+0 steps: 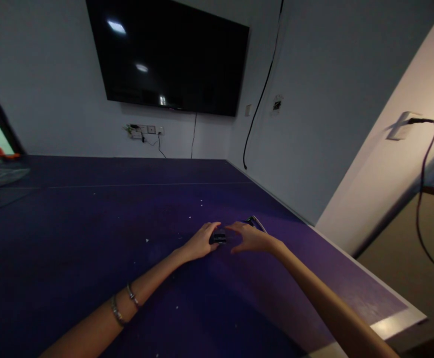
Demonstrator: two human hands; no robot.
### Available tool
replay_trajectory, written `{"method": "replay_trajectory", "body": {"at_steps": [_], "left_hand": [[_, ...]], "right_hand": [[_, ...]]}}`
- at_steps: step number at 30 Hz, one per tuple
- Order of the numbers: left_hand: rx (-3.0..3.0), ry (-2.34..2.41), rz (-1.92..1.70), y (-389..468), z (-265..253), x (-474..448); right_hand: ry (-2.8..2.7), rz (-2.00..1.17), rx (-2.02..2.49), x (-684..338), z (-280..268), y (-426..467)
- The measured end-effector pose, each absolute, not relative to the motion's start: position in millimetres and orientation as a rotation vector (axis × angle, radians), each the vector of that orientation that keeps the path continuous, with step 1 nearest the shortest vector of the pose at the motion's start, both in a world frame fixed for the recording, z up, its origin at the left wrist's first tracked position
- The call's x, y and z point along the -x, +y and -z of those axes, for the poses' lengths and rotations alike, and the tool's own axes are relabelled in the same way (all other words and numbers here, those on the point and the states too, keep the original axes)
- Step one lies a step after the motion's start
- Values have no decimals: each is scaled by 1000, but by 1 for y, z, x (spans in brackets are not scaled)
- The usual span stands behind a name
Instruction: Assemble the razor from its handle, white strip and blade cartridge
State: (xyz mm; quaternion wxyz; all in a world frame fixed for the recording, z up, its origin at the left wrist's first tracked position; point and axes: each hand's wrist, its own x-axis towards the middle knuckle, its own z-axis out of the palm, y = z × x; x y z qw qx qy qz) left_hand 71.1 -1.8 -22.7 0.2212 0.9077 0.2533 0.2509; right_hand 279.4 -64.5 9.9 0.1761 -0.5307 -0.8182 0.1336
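A small black object (220, 236) with a blocky shape sits low over the purple table; I cannot make out its kind. My left hand (201, 242) grips it from the left, thumb and fingers around its side. To its right, my right hand (252, 237) is held with thumb and fingers apart, a small gap from the black object and nothing between them. Just behind the right hand lies a dark item with a pale, curved edge (259, 223), partly hidden by that hand.
The purple table (90, 223) bears several small white scraps. Its right edge (370, 278) runs beside a wall. A black cable (262, 94) hangs down to the table's far right. At the left edge lies a clear plastic-like item (2, 175). A large television (172, 54) hangs on the wall.
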Motion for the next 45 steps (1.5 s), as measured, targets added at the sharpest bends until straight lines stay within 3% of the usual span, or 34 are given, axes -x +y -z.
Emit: {"method": "replay_trajectory", "body": {"at_steps": [16, 27, 45], "left_hand": [[-2506, 592, -752, -15, 28, -74], [-2521, 1152, -643, 43, 56, -21], [-2683, 1200, -737, 45, 78, -22]], "right_hand": [[-2313, -320, 1511, -284, -8, -65], [-2011, -198, 2087, -453, -15, -51], [-2061, -464, 2142, -486, 36, -33]]}}
